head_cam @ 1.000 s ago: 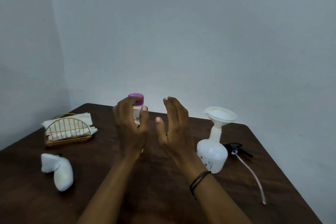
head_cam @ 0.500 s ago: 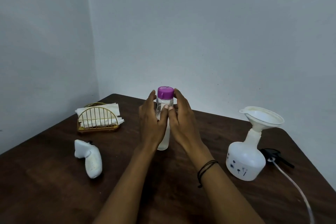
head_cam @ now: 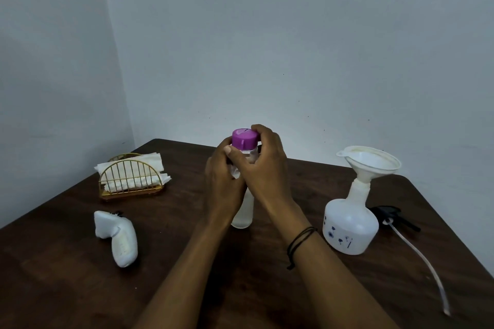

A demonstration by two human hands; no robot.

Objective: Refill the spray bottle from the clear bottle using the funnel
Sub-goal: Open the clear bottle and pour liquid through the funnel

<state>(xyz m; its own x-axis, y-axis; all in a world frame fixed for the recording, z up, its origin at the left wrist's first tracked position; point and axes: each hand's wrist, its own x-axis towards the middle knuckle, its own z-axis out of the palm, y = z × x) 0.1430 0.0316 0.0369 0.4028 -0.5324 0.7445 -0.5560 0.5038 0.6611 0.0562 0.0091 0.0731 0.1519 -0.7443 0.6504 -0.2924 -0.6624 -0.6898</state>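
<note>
Head view. My left hand (head_cam: pixel 223 184) wraps the upper body of the clear bottle (head_cam: pixel 242 211), fingers curled around it, thumb lying across the neck just under the cap. My right hand (head_cam: pixel 267 168) curls over the purple cap (head_cam: pixel 244 139) from the right, fingertips gripping its far rim; the cap is still on. The bottle stands upright on the table (head_cam: pixel 187 262), its base touching the wood, near the middle and between my forearms. A black cord bracelet (head_cam: pixel 299 240) circles my right wrist.

To the right, well apart from my hands, the spray bottle (head_cam: pixel 350 224) stands upright, white with small blue flower prints. The funnel (head_cam: pixel 370 161) sits in its open neck, tilted slightly. Just beside it, further right, the black spray head (head_cam: pixel 387 214) lies on the table, its pale tube (head_cam: pixel 425 264) trailing toward the near edge.

To the left, a gold wire holder (head_cam: pixel 131 181) contains white napkins (head_cam: pixel 133 168). Nearer to me, a white handheld device (head_cam: pixel 119 238) lies on its side.
</note>
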